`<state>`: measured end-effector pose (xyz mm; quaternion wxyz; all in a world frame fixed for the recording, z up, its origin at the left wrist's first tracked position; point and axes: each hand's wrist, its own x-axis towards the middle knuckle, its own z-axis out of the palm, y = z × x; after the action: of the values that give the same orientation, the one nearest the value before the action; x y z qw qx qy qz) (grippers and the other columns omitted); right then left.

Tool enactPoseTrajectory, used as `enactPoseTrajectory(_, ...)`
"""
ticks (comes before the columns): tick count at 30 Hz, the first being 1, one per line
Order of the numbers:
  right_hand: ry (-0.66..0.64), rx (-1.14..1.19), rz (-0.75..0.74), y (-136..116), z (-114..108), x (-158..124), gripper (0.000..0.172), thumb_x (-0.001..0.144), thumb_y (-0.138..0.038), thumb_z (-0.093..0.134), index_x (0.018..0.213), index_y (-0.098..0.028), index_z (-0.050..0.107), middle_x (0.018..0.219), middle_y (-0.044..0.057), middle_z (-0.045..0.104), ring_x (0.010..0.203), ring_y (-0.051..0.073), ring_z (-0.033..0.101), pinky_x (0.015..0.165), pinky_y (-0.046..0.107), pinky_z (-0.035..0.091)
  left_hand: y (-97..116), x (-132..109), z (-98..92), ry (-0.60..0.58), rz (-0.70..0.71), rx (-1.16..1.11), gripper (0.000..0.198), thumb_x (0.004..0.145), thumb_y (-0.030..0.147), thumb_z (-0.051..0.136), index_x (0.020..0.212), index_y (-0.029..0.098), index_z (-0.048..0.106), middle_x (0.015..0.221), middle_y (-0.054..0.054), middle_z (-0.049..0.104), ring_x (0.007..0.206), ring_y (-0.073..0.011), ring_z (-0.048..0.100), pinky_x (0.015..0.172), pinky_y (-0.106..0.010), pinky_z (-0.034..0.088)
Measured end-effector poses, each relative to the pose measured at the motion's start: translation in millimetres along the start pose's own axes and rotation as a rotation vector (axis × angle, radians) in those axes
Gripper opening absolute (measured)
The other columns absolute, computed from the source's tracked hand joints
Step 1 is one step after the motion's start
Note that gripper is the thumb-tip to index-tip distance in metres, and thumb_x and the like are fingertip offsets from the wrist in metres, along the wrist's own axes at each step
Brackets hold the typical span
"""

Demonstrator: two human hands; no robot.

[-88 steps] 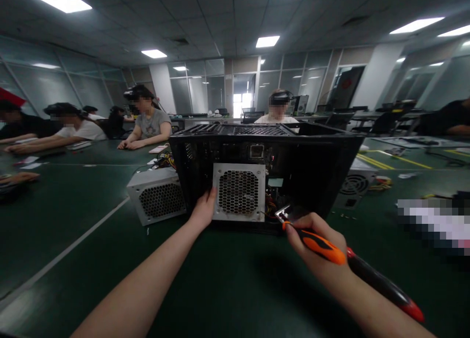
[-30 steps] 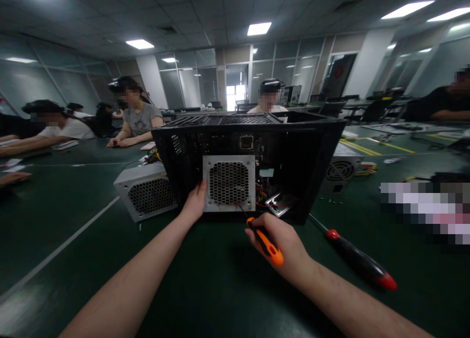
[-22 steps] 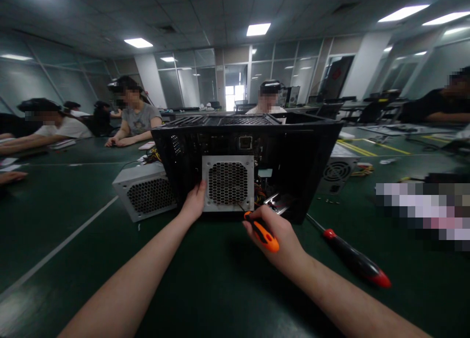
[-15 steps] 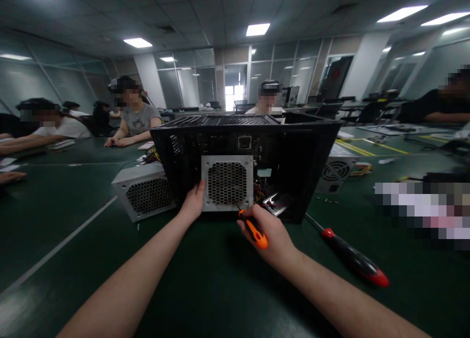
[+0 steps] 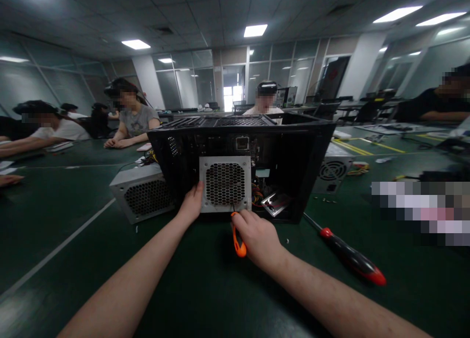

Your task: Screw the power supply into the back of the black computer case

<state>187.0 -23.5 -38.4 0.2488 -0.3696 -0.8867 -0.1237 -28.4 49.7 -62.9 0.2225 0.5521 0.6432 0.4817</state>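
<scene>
Now an orange screwdriver (image 5: 237, 237) is gripped in the right hand (image 5: 257, 235), its tip at the grey power supply (image 5: 225, 183). That supply's left edge is pressed by the left hand (image 5: 191, 205), fingers loosely extended.

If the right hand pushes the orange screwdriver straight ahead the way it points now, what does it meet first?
Most likely the lower edge of the grey fan grille set in the black computer case. The right hand aims the orange screwdriver there; whether the tip already touches is unclear.

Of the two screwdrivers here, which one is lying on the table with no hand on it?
The red and black screwdriver, lying on the green table right of the computer case. The orange one is gripped in the right hand.
</scene>
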Motion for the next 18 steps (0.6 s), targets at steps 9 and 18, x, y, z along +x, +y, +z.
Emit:
enactPoseTrajectory(9, -0.003, -0.044, -0.02, 3.1, 0.5, -0.1, 0.011, 0.08, -0.012, 0.055, 0.09, -0.018, 0.055, 0.084, 0.004, 0.062, 0.073, 0.015, 0.057, 0.056, 0.024, 0.037, -2.9, 0.6, 1.2, 0.004, 0.029, -0.008, 0.071, 0.085, 0.064, 0.021, 0.115, 0.011, 0.058, 0.121, -0.016, 0.06, 0.123, -0.0257, 0.049, 0.104, -0.038, 0.034)
enactPoseTrajectory(18, 0.092, -0.026, -0.145, -11.7, -14.9, -7.2, 0.004, 0.08, -0.016, 0.057, 0.08, -0.019, 0.055, 0.069, 0.001, 0.059, 0.062, 0.014, 0.053, 0.051, 0.027, 0.031, 3.4, -2.3, -1.3, -0.019, 0.015, 0.056, 0.081, 0.083, 0.067, 0.013, 0.119, 0.008, 0.056, 0.122, -0.019, 0.059, 0.12, -0.0279, 0.05, 0.104, -0.039, 0.034)
